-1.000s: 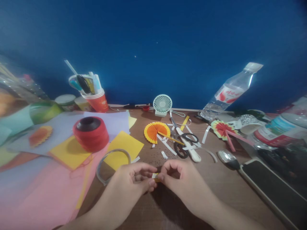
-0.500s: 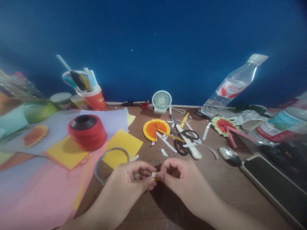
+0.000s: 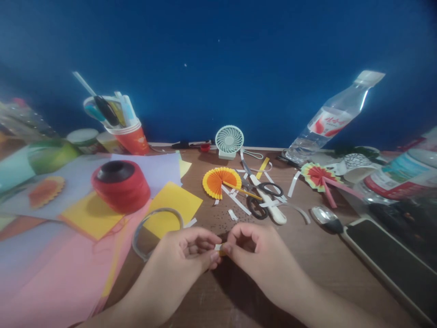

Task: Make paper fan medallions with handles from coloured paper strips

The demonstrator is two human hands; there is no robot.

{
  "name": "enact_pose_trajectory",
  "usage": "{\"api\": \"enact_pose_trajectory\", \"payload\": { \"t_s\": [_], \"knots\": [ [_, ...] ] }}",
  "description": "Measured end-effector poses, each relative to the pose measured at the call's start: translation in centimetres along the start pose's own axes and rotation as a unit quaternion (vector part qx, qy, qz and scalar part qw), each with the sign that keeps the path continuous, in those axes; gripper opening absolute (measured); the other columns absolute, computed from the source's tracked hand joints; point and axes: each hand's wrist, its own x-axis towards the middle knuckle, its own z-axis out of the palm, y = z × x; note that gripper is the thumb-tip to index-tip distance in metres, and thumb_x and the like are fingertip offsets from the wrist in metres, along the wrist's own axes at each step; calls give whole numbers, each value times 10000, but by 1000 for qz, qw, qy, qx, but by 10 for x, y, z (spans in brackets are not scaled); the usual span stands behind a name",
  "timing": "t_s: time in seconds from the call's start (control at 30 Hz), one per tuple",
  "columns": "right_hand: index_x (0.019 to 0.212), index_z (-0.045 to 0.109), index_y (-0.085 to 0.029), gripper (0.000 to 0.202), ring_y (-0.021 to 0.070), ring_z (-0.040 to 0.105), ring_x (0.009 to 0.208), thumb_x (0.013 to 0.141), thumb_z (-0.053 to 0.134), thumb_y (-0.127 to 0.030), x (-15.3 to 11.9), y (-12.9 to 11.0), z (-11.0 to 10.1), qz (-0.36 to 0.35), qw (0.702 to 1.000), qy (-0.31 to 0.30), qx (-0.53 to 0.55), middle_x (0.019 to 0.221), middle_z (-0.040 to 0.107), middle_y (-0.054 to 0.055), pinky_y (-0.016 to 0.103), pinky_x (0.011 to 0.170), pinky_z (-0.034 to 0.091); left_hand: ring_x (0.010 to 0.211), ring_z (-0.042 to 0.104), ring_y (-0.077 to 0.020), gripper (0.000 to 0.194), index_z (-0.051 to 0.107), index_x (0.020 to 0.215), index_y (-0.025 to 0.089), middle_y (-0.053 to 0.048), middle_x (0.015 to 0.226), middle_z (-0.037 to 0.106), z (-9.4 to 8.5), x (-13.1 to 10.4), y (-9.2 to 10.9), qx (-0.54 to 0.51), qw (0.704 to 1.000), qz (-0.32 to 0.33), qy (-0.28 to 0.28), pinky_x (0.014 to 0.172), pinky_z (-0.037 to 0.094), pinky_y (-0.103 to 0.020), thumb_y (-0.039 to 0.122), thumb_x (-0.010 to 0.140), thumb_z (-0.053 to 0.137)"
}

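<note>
On the near side of the orange-and-yellow paper fan (image 3: 213,184), the left hand (image 3: 184,259) and the right hand (image 3: 261,248) come together over the worktop (image 3: 314,246). Between their fingertips, straight in front of the fan, is a small yellow-and-white piece (image 3: 218,247). The right grip pinches one end of it with thumb and forefinger; the left grip is narrow, thumb and fingertips holding the other end. The fingers hide part of the piece, so its full shape cannot be told.

Also nearer than the fan, a pink sheet (image 3: 61,273) lies well to its left and a phone (image 3: 389,259) well to its right. A clear ring (image 3: 134,237) lies left of the fan, partly over a yellow sheet (image 3: 186,200). Beyond that sheet, farther left of the fan, sits a red spool (image 3: 128,193).

Just right of the fan lie black-handled scissors (image 3: 260,186) among white strips; a red-and-green pleated paper (image 3: 316,175) is farther right. Behind the fan stands a mint mini fan (image 3: 229,140), against a blue wall (image 3: 218,82).
</note>
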Motion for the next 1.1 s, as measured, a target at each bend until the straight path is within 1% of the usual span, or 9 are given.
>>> {"api": "enact_pose_trajectory", "payload": {
  "t_s": [0.2,0.3,0.4,0.47,0.57,0.67,0.8,0.93,1.1],
  "knots": [
    [581,549,-170,116,82,437,524,692,518,-168,0,-1,0,1,1000,4,-8,531,516,-42,169,472,324,625,598,-123,71,637,732,176,11,629,639,-1,-1,-3,15,1000,13,-2,598,467,-205,188,677,595],
    [582,548,-170,114,80,426,514,693,520,-170,0,-1,0,3,1000,3,-5,522,505,-45,168,465,320,660,596,-131,82,637,743,176,1,665,643,-1,-1,-4,26,999,26,-6,623,472,-214,183,665,609],
    [579,541,-169,112,77,419,506,689,526,-169,0,-2,-1,5,1000,3,-2,517,492,-49,166,461,317,698,595,-132,97,636,756,184,-1,706,649,-1,0,-5,21,999,40,-9,655,475,-212,191,660,625],
    [579,542,-167,107,76,419,506,685,526,-162,0,-3,-1,4,1000,4,-3,517,491,-50,165,461,317,689,595,-125,89,639,753,187,4,698,648,-1,0,-4,17,999,43,-8,645,474,-200,206,667,625],
    [579,552,-167,110,76,425,512,684,520,-157,-1,-3,0,0,1000,3,-7,521,501,-48,163,461,317,612,590,-109,48,640,699,183,16,611,633,1,0,-3,15,999,39,3,581,467,-178,208,686,601],
    [580,557,-170,115,78,430,513,690,522,-174,-2,-2,1,5,1000,2,-6,518,506,-48,162,454,314,566,588,-106,57,641,665,180,21,562,621,2,0,-3,13,999,31,15,545,467,-173,203,685,593],
    [582,555,-171,112,81,433,515,690,530,-186,-3,-2,1,2,1000,0,-5,516,499,-49,166,456,314,596,605,-121,68,656,702,183,8,616,648,2,-2,-4,10,999,26,17,567,491,-189,216,667,608],
    [580,548,-169,112,78,430,505,688,538,-195,-4,-3,0,12,1000,-4,4,511,497,-51,165,450,311,661,624,-139,103,656,735,196,3,680,673,3,-3,-6,32,998,46,30,617,511,-200,198,634,633],
    [592,553,-170,103,81,437,512,687,543,-209,-3,-3,0,22,1000,-9,13,528,517,-45,169,458,316,676,641,-132,124,651,749,209,11,713,687,4,-3,-6,29,996,64,55,628,523,-179,194,625,646]
  ]
}}
